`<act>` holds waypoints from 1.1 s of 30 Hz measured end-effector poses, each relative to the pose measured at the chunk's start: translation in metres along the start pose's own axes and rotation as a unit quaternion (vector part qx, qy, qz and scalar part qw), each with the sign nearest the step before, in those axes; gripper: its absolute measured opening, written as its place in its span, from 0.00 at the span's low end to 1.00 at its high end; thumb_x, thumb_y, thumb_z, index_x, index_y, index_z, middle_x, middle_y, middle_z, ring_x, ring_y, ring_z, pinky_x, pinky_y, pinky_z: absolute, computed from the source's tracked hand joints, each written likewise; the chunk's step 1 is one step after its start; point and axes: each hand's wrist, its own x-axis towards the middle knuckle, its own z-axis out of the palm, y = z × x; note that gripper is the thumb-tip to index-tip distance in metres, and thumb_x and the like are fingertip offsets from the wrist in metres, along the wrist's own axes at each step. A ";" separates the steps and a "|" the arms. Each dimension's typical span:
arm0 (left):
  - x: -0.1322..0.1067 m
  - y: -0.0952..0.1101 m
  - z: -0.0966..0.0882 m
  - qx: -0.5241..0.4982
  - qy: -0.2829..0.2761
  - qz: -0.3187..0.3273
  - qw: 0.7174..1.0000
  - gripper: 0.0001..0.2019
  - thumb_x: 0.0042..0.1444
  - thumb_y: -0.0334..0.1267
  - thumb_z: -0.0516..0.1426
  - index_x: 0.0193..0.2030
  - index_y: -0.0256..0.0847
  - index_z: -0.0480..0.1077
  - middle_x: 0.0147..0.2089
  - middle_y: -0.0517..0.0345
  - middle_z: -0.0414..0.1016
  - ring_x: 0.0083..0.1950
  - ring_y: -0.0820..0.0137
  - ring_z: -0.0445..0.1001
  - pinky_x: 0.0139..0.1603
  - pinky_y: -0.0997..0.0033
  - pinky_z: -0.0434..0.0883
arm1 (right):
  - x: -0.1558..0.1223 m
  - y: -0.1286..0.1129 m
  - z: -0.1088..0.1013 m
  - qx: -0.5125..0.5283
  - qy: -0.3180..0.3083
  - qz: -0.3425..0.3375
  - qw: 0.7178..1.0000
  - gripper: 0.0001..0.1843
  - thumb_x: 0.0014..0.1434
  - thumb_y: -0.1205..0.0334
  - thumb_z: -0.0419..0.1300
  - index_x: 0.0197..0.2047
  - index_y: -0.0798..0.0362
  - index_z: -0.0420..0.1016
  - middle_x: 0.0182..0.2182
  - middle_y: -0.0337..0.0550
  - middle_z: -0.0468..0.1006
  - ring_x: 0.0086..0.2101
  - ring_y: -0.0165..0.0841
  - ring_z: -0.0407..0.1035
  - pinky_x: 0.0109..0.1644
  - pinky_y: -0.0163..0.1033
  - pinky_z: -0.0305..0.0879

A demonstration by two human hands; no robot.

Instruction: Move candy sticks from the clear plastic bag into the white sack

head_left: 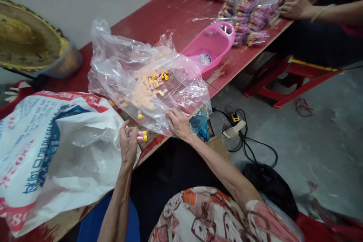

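Note:
My left hand [128, 144] is closed around a couple of small tubes with yellow caps [142, 136], which stick out to the right of its fingers. It is beside the mouth of a white printed sack [82, 136]. My right hand [179, 124] grips the near edge of a large clear plastic bag [113, 56] lying on the table. Several more yellow-capped tubes [155, 81] are spread inside and under the clear film. One loose yellow-capped tube [140, 114] lies between my hands.
A pink scoop [210, 47] lies beyond the bag on the red table [159, 15]. Another person's hands [296, 6] are at the far right, near packed bundles [249, 19]. A fan [28, 38] stands left. Cables [246, 140] and a red stool [292, 79] are on the floor.

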 end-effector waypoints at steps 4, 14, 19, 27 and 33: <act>-0.008 0.003 0.005 -0.057 0.038 -0.030 0.997 0.30 0.60 0.49 0.61 0.67 0.41 0.66 0.41 0.58 0.73 0.37 0.68 0.76 0.35 0.72 0.75 | -0.003 -0.024 -0.017 0.078 0.008 -0.052 0.996 0.30 0.71 0.64 0.58 0.74 0.55 0.66 0.68 0.59 0.71 0.66 0.46 0.68 0.68 0.51 0.69; -0.008 0.006 0.002 0.181 0.080 0.144 0.970 0.26 0.63 0.42 0.58 0.68 0.40 0.67 0.45 0.54 0.77 0.37 0.67 0.76 0.41 0.68 0.75 | -0.009 -0.043 0.014 0.143 -0.038 -0.008 0.989 0.19 0.75 0.65 0.54 0.65 0.50 0.75 0.62 0.52 0.77 0.55 0.39 0.76 0.58 0.43 0.75; 0.008 -0.009 0.000 0.193 -0.023 0.101 0.976 0.21 0.64 0.48 0.56 0.59 0.42 0.73 0.44 0.52 0.78 0.37 0.63 0.77 0.40 0.64 0.75 | -0.005 -0.027 0.019 0.127 -0.032 0.013 0.991 0.11 0.78 0.64 0.54 0.52 0.51 0.79 0.54 0.47 0.81 0.49 0.35 0.78 0.50 0.37 0.73; -0.004 0.002 0.001 0.077 0.044 0.085 0.992 0.24 0.66 0.53 0.58 0.62 0.41 0.70 0.42 0.56 0.76 0.38 0.66 0.76 0.38 0.67 0.75 | -0.010 -0.027 0.016 0.075 -0.024 -0.046 0.996 0.18 0.82 0.61 0.47 0.55 0.52 0.80 0.55 0.51 0.81 0.50 0.35 0.78 0.54 0.38 0.72; 0.001 0.001 0.006 0.153 0.000 0.104 0.983 0.23 0.59 0.46 0.60 0.60 0.42 0.73 0.47 0.52 0.79 0.38 0.66 0.76 0.45 0.63 0.76 | -0.011 -0.027 0.020 0.048 -0.015 -0.070 0.996 0.19 0.82 0.62 0.47 0.54 0.54 0.80 0.54 0.53 0.82 0.49 0.38 0.77 0.53 0.40 0.73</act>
